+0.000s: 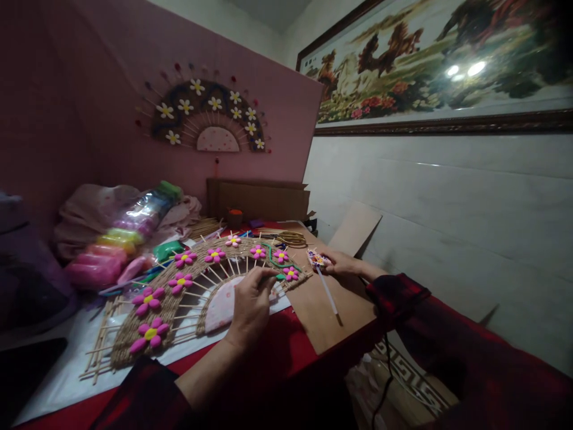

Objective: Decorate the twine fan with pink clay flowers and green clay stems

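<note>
A fan-shaped woven craft piece [166,298] with pink clay flowers and wooden sticks lies on white paper on the table. My left hand [250,301] rests on its inner arc, fingers curled and pinched at a stick near a pink flower [290,273]. My right hand [342,263] lies further right on a brown cardboard sheet [313,310], closed on a patterned glue gun [319,259] with a white glue stick [329,295] trailing toward me.
Bags of coloured clay [120,239] are piled at the left. A finished fan with white flowers [208,116] hangs on the pink wall. A cardboard box [257,200] stands at the back, a framed horse picture [443,65] on the right wall.
</note>
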`<control>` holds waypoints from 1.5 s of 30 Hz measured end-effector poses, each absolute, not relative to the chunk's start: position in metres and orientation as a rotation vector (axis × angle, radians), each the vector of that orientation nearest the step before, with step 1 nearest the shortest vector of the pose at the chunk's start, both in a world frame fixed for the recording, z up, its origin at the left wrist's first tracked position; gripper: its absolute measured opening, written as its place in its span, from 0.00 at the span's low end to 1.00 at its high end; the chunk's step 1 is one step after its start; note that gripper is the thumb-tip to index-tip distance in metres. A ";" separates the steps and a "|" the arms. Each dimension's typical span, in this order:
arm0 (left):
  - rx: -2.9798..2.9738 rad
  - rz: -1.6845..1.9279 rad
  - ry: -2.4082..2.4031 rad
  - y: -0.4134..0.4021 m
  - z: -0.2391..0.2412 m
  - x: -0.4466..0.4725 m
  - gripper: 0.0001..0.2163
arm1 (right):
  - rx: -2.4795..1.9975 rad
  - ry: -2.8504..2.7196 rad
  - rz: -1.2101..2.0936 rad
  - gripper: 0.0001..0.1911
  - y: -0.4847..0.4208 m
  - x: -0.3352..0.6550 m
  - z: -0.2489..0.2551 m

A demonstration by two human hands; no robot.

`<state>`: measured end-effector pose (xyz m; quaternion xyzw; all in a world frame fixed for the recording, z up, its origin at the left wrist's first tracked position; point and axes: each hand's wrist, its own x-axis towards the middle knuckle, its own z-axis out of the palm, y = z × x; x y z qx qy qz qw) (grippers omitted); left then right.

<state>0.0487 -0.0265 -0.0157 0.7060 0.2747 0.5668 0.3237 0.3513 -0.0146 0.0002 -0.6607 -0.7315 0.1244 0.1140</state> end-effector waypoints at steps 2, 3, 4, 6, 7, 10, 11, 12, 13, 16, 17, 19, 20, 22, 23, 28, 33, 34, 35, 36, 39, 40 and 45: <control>1.765 1.445 0.742 -0.025 -0.016 0.049 0.05 | -1.949 -2.169 0.360 0.21 -0.013 0.352 0.000; 1.725 1.429 0.747 -0.025 -0.015 0.049 0.06 | -1.951 -2.184 0.358 0.21 -0.013 0.352 0.000; 1.687 1.418 0.749 -0.025 -0.015 0.049 0.07 | -1.949 -2.200 0.357 0.21 -0.013 0.353 0.001; 1.619 1.404 0.751 -0.024 -0.013 0.049 0.08 | -1.965 -2.217 0.338 0.20 -0.014 0.352 0.006; 1.594 1.401 0.755 -0.024 -0.012 0.048 0.09 | -1.991 -2.206 0.307 0.20 -0.015 0.350 0.009; 1.570 1.404 0.772 -0.023 -0.009 0.047 0.08 | -2.083 -2.115 0.148 0.21 -0.020 0.332 0.025; 1.572 1.408 0.775 -0.023 -0.008 0.046 0.08 | -2.071 -2.096 0.108 0.21 -0.024 0.319 0.031; 1.574 1.412 0.773 -0.023 -0.007 0.045 0.07 | -2.015 -2.086 0.065 0.19 -0.028 0.304 0.037; 1.575 1.419 0.766 -0.022 -0.007 0.045 0.07 | -1.849 -2.083 0.077 0.16 -0.033 0.286 0.042; 1.538 1.432 0.727 -0.023 -0.005 0.045 0.05 | -1.378 -2.055 0.403 0.12 -0.049 0.231 0.053; 1.511 1.433 0.711 -0.023 -0.004 0.044 0.06 | -1.297 -2.023 0.461 0.12 -0.053 0.215 0.053; 1.443 1.441 0.679 -0.023 -0.004 0.044 0.07 | -1.229 -1.941 0.429 0.10 -0.056 0.192 0.050; 1.413 1.449 0.665 -0.023 -0.003 0.044 0.07 | -1.210 -1.899 0.409 0.08 -0.056 0.186 0.047; 1.369 1.470 0.646 -0.022 -0.004 0.044 0.09 | -1.175 -1.834 0.416 0.06 -0.051 0.180 0.041; 1.358 1.479 0.643 -0.021 -0.004 0.044 0.10 | -1.154 -1.817 0.444 0.05 -0.049 0.180 0.038; 1.368 1.493 0.630 -0.017 -0.006 0.044 0.10 | -1.115 -1.851 0.458 0.03 -0.044 0.182 0.035; 1.425 1.424 0.653 -0.015 -0.008 0.043 0.09 | -1.169 -1.847 0.451 0.03 -0.047 0.183 0.037; 1.446 1.426 0.657 -0.015 -0.009 0.043 0.08 | -1.175 -1.834 0.481 0.03 -0.047 0.183 0.036; 1.476 1.436 0.664 -0.014 -0.009 0.043 0.07 | -1.176 -1.810 0.531 0.03 -0.046 0.183 0.035; 1.514 1.447 0.675 -0.014 -0.010 0.044 0.06 | -1.172 -1.770 0.605 0.03 -0.044 0.183 0.033; 1.574 1.453 0.713 -0.014 -0.012 0.046 0.04 | -1.101 -1.545 0.931 0.05 -0.043 0.182 0.029; 1.550 1.454 0.724 -0.013 -0.012 0.047 0.04 | -1.055 -1.447 1.042 0.05 -0.043 0.181 0.030; 1.342 1.528 0.750 -0.004 -0.008 0.042 0.06 | -0.754 -1.137 1.314 0.03 -0.046 0.191 0.046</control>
